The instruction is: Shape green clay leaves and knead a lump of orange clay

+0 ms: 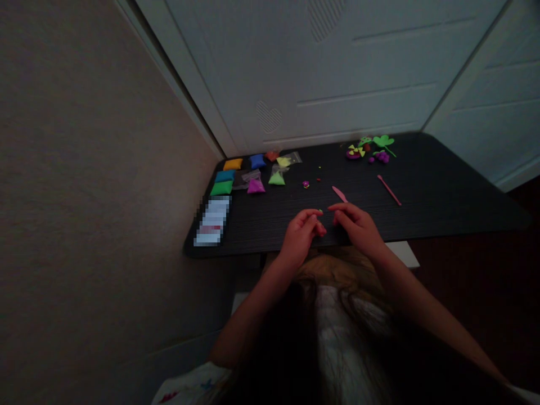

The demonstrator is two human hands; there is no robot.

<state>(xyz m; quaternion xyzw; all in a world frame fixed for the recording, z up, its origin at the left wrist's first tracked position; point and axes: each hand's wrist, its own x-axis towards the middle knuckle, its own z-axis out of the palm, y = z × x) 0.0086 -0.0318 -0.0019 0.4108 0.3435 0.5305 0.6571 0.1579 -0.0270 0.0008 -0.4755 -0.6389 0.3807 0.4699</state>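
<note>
Just over the table's front edge, my left hand (300,229) is closed with thumb and fingers together. A tiny yellow-green bit of clay (320,211) shows at its index fingertip. Facing it, a small gap away, my right hand (356,226) has its fingers curled and the thumb close under the index finger; whether anything is between them is too small to make out. Beyond the right fingertips lies a pink plastic clay knife (338,193), its near end hidden by that hand. Farther off sits a small pink-purple clay piece (306,184), with a tiny reddish-brown bit (318,180) beside it.
Clay packets in several colours, such as a magenta packet (255,186), lie at the dark table's (261,228) back left. A lit phone (212,221) is at the left edge. On the right are a pink stick tool (388,190) and shaped clay pieces, including purple clay balls (382,158).
</note>
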